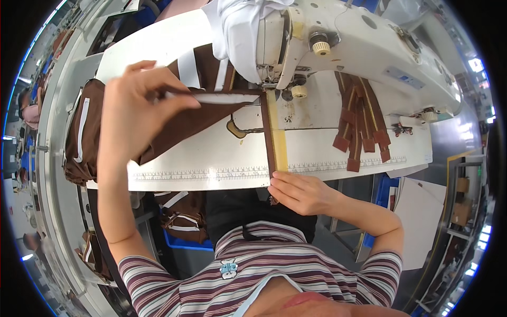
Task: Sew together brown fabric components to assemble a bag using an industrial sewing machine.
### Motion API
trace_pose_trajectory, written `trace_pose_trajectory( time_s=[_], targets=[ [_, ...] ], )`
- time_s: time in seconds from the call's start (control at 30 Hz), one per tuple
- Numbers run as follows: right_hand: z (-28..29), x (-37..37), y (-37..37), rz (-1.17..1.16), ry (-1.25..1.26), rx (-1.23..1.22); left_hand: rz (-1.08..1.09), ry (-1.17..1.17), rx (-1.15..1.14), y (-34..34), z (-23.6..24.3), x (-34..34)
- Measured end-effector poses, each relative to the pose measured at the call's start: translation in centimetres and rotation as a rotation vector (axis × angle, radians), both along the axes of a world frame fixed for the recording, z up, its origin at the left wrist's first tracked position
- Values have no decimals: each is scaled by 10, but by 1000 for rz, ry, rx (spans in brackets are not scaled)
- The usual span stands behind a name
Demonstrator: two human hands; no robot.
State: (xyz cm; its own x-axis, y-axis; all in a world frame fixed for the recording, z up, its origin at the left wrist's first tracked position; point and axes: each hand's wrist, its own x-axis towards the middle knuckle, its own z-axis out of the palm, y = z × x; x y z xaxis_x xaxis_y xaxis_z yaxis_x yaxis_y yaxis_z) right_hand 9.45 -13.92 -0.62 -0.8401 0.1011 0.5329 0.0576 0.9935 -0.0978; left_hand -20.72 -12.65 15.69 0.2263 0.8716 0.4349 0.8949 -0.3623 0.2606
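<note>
L hand [140,105] pinches brown fabric [185,124]; R hand [298,193] pinches zipper tape [275,137] at surface [211,158] edge. Risk: uneven pull skews seam under needle.

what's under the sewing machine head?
Under the sewing machine head: the top end of the brown zipper strip and a corner of brown fabric held by the left hand. The needle itself is hidden.
</note>
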Motion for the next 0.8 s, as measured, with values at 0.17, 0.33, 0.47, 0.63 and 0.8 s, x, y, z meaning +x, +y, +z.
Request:
trace_pose_trajectory(
  time_s=[0.17, 0.33, 0.47, 0.63, 0.8],
  targets=[
    [8, 2, -4, 11, -29, 20, -503, 32, -106, -59, -71, 68],
    [12, 4, -4, 14, -52, 48, -497, -113, -168, -73, -119, 77],
    [13, -1, 8, 35, -84, 47, -535, -193, -223, -62, -122, 69],
    [19, -10, 23, 22, -150, 77, -553, -163, -138, -45, -129, 63],
    [15, -19, 37, -9, -118, 43, -525, -179, -91, -27, -134, 58]
  ],
)
